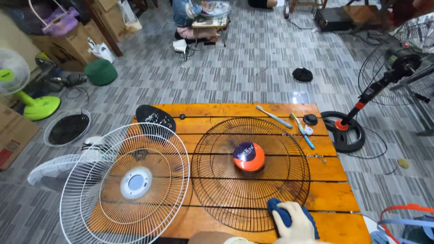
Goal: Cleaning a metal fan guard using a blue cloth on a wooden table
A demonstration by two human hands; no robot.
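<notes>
Black wire fan guard (226, 190), orange hub

At the hub of the black fan grille (251, 174) on my table I see a round label (248, 156), orange with a dark blue patch. Brown cardboard boxes (74, 43) stack at the far left. Another flattened cardboard box (13, 135) with a red patch lies at the left edge.

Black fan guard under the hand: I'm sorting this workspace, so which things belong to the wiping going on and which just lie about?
In use: black fan guard; blue cloth; right hand.

Lying about: white fan guard; two toothbrushes; black cap; green fan.
</notes>
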